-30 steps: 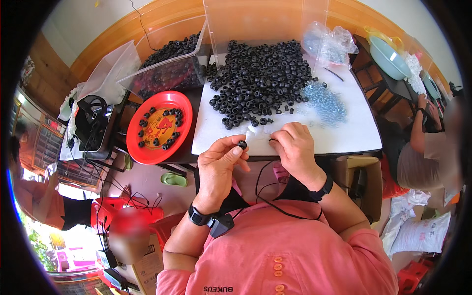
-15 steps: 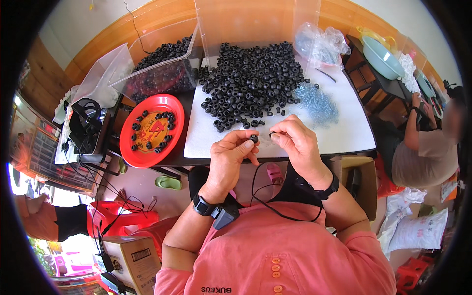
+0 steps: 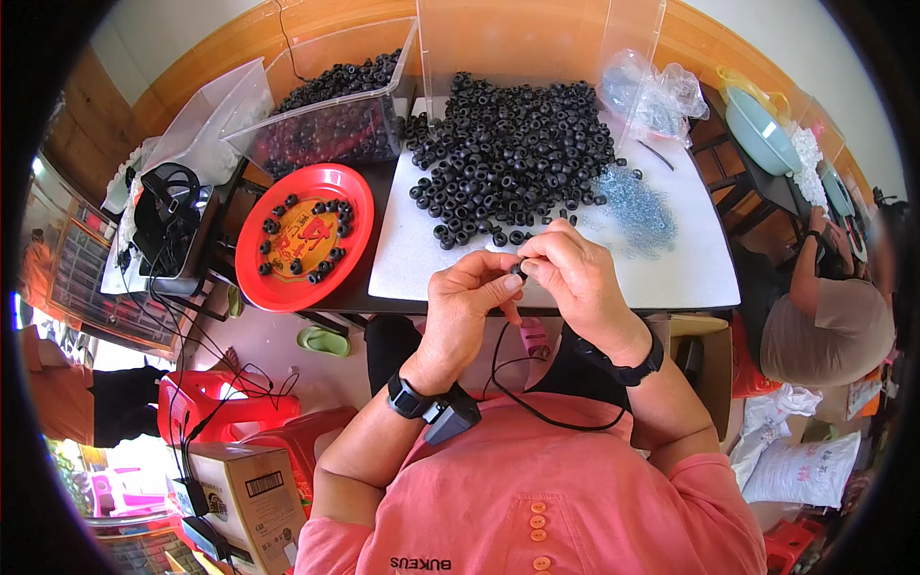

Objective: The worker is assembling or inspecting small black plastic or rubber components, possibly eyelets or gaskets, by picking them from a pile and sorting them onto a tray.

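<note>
Over the near edge of the white board (image 3: 402, 273), my left hand (image 3: 455, 311) pinches a small round black part with a hole (image 3: 517, 270) between thumb and fingers. My right hand (image 3: 583, 287) meets it from the right, its thumb and forefinger pressed together against the part. Whatever lies between those right fingertips is hidden. Beyond my hands a large heap of like black parts (image 3: 522, 144) covers the board. To the heap's right spreads a patch of tiny, shiny bluish pieces (image 3: 634, 216).
A red plate (image 3: 251, 278) with several black parts is on the left. Behind it stands a clear bin (image 3: 331, 105) of black parts. Clear plastic bags (image 3: 661, 96) sit at back right. A cable (image 3: 556, 415) loops below my hands. Another person (image 3: 824, 326) sits at far right.
My hands have come together: the right fingertips, apart from the black part before and holding a small dark piece, now touch it. The whole view has shifted slightly.
</note>
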`<move>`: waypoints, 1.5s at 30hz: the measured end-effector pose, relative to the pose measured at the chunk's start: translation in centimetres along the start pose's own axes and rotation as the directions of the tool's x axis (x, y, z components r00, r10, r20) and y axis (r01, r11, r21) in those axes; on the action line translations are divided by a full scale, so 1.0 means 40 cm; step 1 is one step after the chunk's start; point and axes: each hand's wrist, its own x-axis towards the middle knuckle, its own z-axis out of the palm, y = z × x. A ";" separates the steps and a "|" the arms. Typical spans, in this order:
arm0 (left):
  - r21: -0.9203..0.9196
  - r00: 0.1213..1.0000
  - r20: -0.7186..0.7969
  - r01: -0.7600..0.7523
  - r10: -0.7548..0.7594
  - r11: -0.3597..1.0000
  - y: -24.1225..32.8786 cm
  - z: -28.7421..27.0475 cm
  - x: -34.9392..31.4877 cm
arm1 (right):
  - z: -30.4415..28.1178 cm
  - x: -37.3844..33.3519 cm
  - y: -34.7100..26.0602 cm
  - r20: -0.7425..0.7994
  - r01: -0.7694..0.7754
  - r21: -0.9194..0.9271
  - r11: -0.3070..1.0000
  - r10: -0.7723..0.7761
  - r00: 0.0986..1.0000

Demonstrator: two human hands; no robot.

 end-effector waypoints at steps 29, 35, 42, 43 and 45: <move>0.063 0.997 -0.075 -0.026 0.031 0.998 -0.002 0.023 -0.014 | 0.014 -0.047 0.000 -0.059 0.025 -0.065 0.998 -0.029 0.998; 0.084 0.999 -0.041 -0.021 0.024 0.996 -0.002 0.013 -0.014 | 0.008 -0.040 -0.007 -0.034 0.051 -0.136 0.989 -0.056 0.998; 0.080 0.999 -0.034 -0.026 0.029 0.996 -0.001 0.015 -0.017 | 0.007 -0.043 -0.016 -0.036 -0.121 0.117 0.986 0.126 0.991; 0.080 0.999 -0.035 -0.026 0.029 0.996 0.000 0.014 -0.016 | 0.010 -0.046 -0.012 -0.037 -0.166 0.199 0.966 0.177 0.984; 0.084 0.999 -0.040 0.017 -0.014 0.996 0.003 0.011 -0.015 | 0.016 -0.050 -0.006 -0.033 -0.209 0.279 0.937 0.227 0.973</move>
